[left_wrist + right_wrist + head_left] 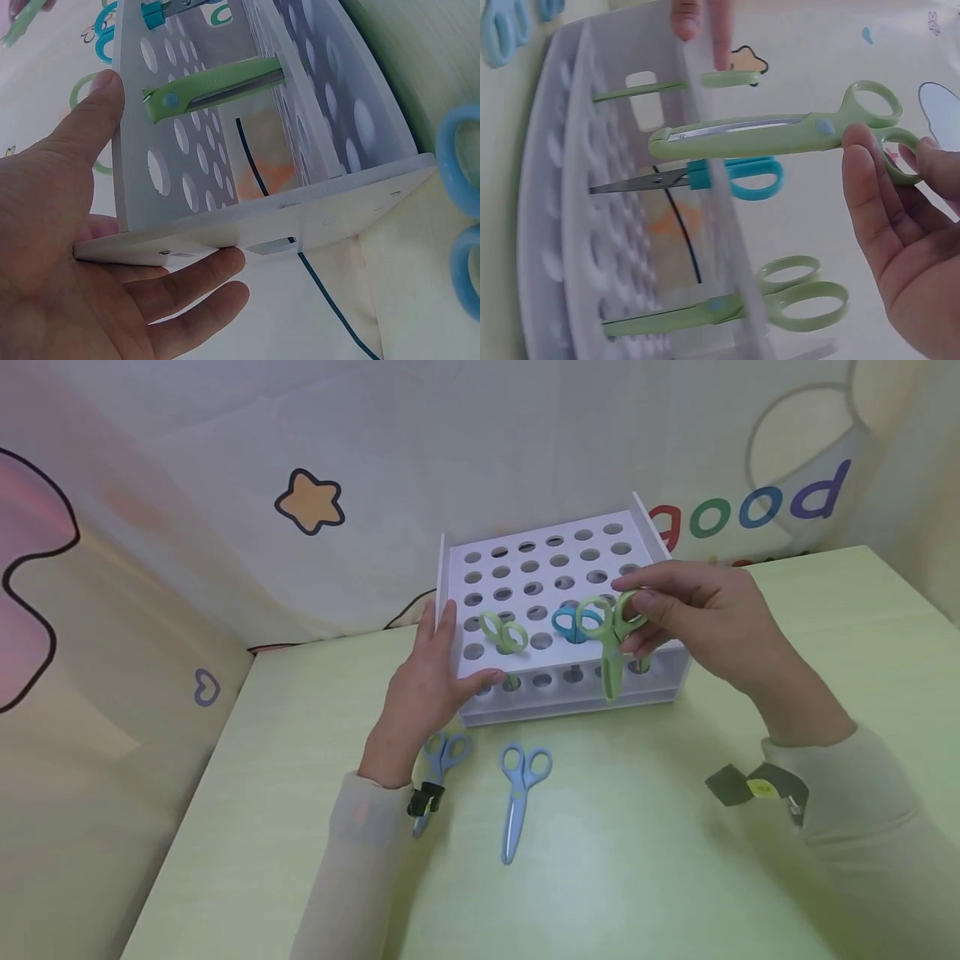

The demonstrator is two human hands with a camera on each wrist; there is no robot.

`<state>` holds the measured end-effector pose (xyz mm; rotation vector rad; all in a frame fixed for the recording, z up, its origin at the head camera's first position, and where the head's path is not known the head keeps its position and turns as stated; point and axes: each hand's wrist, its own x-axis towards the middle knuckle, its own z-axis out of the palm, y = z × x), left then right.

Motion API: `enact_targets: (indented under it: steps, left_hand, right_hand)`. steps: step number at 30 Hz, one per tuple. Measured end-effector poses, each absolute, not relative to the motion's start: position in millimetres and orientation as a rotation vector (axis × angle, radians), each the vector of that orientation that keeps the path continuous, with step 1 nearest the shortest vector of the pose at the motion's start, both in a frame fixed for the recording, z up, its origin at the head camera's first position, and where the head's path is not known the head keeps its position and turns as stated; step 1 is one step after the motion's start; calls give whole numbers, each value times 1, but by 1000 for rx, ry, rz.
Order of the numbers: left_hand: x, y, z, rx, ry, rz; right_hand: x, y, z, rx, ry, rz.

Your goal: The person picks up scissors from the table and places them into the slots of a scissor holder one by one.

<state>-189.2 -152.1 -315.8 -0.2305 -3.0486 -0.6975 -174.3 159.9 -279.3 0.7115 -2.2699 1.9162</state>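
Note:
My left hand [420,693] holds the white rack [517,547] by its left side, thumb on the front edge and fingers along the side panel [345,202]. With the thumb and fingers of my right hand [705,618] I pinch one handle loop of light green scissors [612,652]. Those scissors point blades down at the rack's front in the head view. Standing in the rack's holes are green scissors [504,633] at the left, teal scissors [576,623] in the middle, and another green pair [802,296], mostly hidden behind my right hand in the head view.
Two pairs of blue scissors lie on the pale green table [615,860]: one pair [517,802] in front of the rack, the other [442,760] partly behind my left wrist. A printed cloth [375,443] hangs behind the rack.

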Motion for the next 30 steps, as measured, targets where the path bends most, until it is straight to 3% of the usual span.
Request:
enact_targets:
  steps: [11, 30]
  left_hand:
    - [-187, -147, -317, -245, -3048, -708]
    - [-188, -153, -318, -227, -3022, -741]
  right_hand:
    - [-178, 170, -254, 741, -1736, 2237]
    - [-188, 178, -255, 596, -1369, 2197]
